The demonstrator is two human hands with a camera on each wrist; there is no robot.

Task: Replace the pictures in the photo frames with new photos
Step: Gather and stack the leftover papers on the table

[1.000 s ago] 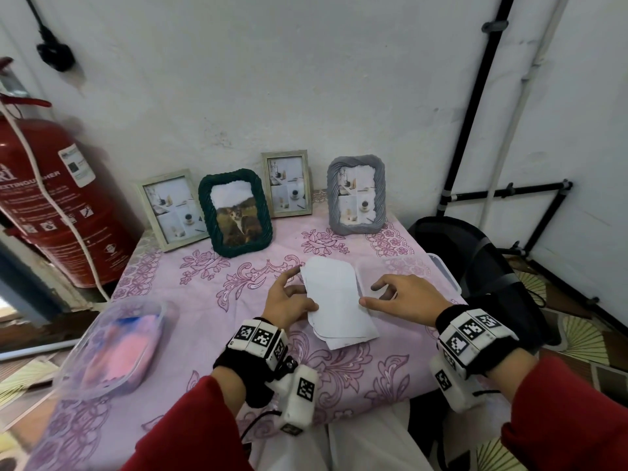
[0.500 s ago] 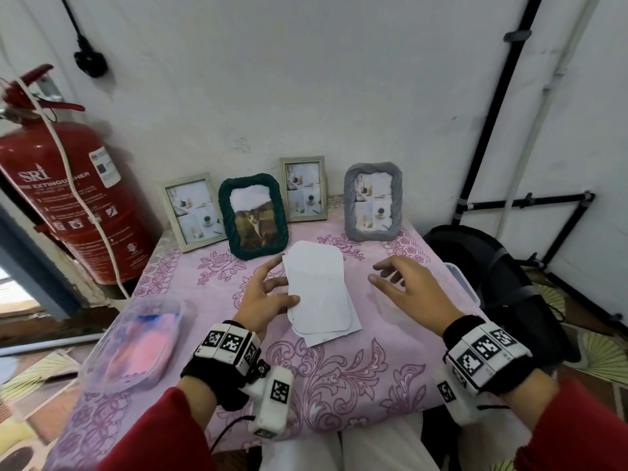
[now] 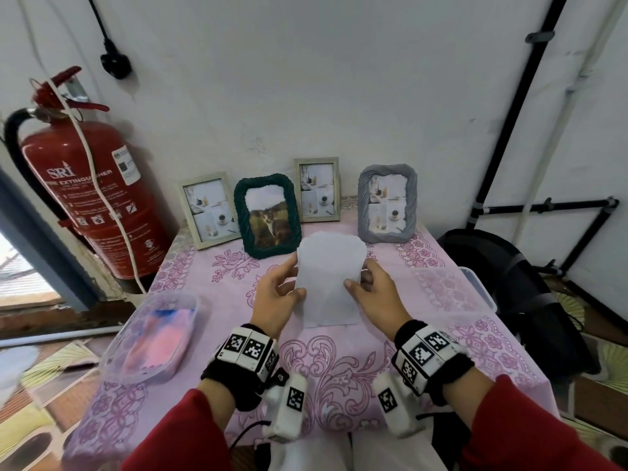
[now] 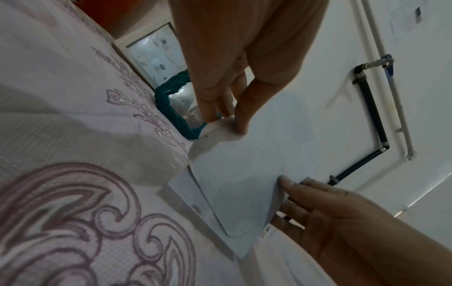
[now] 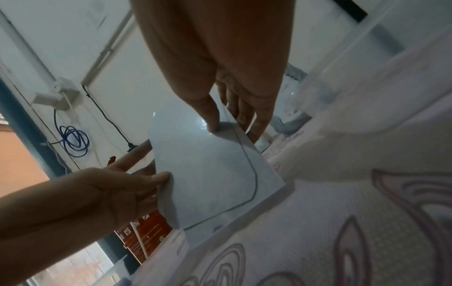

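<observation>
**Inspector:** State of the hands?

**Recorder:** A stack of white photo sheets (image 3: 328, 283) is held over the table (image 3: 356, 362), lifted at its far end, backs facing up. The left hand (image 3: 275, 294) is closed on the stack's left edge, thumb on top and fingers underneath. The right hand (image 3: 372, 294) pinches the right edge the same way, thumb over, fingers under. In the left wrist view at least two sheets are seen, the upper one with rounded corners, the lower one squared. Whether the near edge touches the cloth cannot be told.

**Inspector:** Position of the frames, taken from the stack?

**Recorder:** Four frames are stood against the wall behind it. The dark green woven frame (image 3: 267, 215) is found just behind and to the left, a cat picture inside it under a white patch. A pale wooden frame (image 3: 209, 209) is stood further left. A second pale wooden frame (image 3: 317, 189) is placed directly behind, and the grey ribbed frame (image 3: 388, 202) behind and to the right.

**Inspector:** Other items?

**Recorder:** A clear plastic container (image 3: 153, 338) with pink and blue contents is noted left of the stack, near the table's edge. A red fire extinguisher (image 3: 91, 195) is stood off the table, far left. A clear lid or tray (image 3: 475, 287) is seen to the right; it is too faint to identify.
</observation>
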